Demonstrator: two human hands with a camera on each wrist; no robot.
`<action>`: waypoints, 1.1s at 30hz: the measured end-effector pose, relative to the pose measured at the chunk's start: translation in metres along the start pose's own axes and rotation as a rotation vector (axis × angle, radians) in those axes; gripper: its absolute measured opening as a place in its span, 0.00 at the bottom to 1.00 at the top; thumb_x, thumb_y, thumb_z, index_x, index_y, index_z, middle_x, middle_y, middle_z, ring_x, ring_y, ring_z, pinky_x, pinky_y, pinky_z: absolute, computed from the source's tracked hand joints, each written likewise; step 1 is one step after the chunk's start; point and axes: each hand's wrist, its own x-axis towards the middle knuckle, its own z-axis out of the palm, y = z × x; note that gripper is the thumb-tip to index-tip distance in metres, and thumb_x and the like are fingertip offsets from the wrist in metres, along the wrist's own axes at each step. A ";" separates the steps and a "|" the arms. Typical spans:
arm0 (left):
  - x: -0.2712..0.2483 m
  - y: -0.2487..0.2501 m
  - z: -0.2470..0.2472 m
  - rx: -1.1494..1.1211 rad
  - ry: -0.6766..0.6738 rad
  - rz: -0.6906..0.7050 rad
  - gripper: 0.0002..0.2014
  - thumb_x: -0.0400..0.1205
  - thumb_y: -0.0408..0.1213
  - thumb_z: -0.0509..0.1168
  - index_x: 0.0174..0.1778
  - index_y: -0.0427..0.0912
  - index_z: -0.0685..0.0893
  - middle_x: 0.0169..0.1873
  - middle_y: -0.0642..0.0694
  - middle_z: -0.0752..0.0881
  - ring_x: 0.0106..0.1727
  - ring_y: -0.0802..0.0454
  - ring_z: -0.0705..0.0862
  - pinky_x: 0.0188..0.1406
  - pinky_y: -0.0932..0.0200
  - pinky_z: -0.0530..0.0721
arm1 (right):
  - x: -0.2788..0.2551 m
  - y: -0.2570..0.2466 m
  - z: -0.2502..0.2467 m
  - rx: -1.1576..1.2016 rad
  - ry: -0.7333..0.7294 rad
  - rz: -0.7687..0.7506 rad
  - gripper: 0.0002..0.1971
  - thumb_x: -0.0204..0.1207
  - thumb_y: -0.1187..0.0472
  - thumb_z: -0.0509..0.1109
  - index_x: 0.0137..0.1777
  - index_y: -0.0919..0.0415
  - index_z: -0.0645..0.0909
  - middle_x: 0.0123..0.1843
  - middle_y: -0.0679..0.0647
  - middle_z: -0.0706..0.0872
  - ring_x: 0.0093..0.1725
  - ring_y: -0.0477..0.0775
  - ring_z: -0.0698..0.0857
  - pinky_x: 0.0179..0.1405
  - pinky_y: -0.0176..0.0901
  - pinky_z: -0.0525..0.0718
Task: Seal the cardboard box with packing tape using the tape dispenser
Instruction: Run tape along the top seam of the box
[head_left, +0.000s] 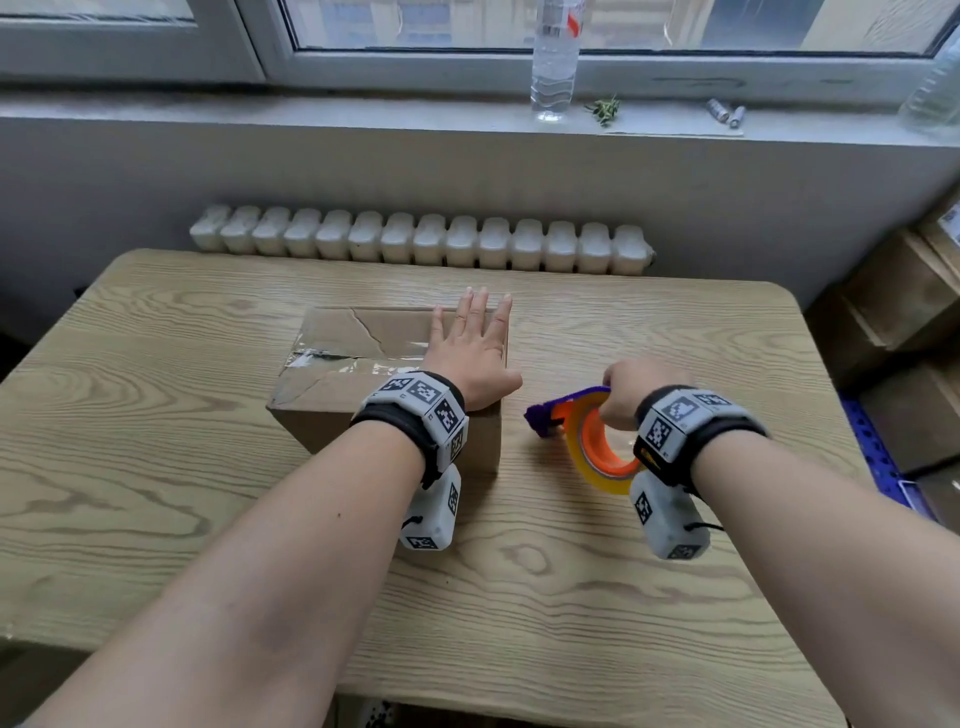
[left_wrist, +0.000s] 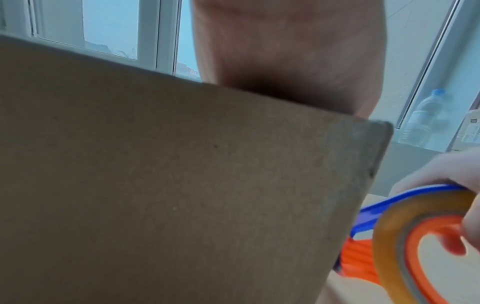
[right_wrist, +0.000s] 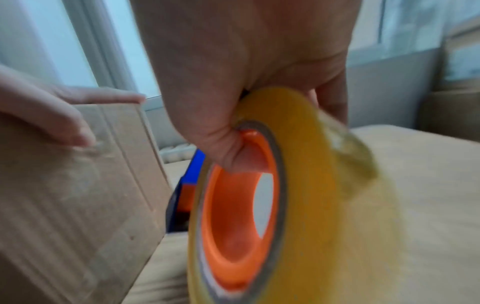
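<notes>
A brown cardboard box (head_left: 353, 353) with creased flaps and clear tape along its top seam sits mid-table; its side fills the left wrist view (left_wrist: 182, 185) and shows at the left of the right wrist view (right_wrist: 64, 195). My left hand (head_left: 470, 348) lies flat, fingers straight, on the right part of the box top. My right hand (head_left: 631, 392) grips the tape dispenser (head_left: 587, 431), which has an orange hub, a yellowish tape roll and a blue-purple blade end. It is just right of the box, seemingly slightly above the table. In the right wrist view my fingers curl through the orange hub (right_wrist: 233, 205).
The wooden table (head_left: 156, 467) carries the box only. A radiator (head_left: 421, 241) stands behind it. A water bottle (head_left: 553, 57) and batteries (head_left: 724, 111) sit on the windowsill. Cardboard boxes (head_left: 904, 312) are stacked at the right.
</notes>
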 end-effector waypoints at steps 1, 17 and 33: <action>0.000 -0.002 0.000 -0.010 -0.003 0.014 0.44 0.80 0.55 0.57 0.84 0.51 0.35 0.84 0.44 0.34 0.84 0.48 0.32 0.80 0.39 0.31 | 0.002 0.004 0.005 0.050 0.002 0.031 0.07 0.71 0.59 0.65 0.46 0.57 0.81 0.42 0.54 0.85 0.42 0.58 0.82 0.38 0.42 0.78; -0.032 -0.095 -0.013 -0.153 0.111 -0.322 0.38 0.81 0.65 0.49 0.84 0.56 0.43 0.85 0.48 0.37 0.85 0.49 0.33 0.79 0.32 0.34 | 0.034 -0.025 0.021 0.425 -0.048 0.107 0.13 0.78 0.56 0.67 0.58 0.62 0.81 0.53 0.62 0.87 0.59 0.64 0.84 0.47 0.45 0.81; -0.029 -0.144 -0.034 -0.386 0.020 -0.506 0.56 0.63 0.66 0.75 0.81 0.45 0.55 0.73 0.34 0.71 0.69 0.36 0.78 0.60 0.48 0.79 | 0.001 -0.147 -0.034 0.585 0.101 0.047 0.48 0.63 0.42 0.79 0.80 0.50 0.59 0.75 0.56 0.75 0.73 0.61 0.75 0.69 0.52 0.76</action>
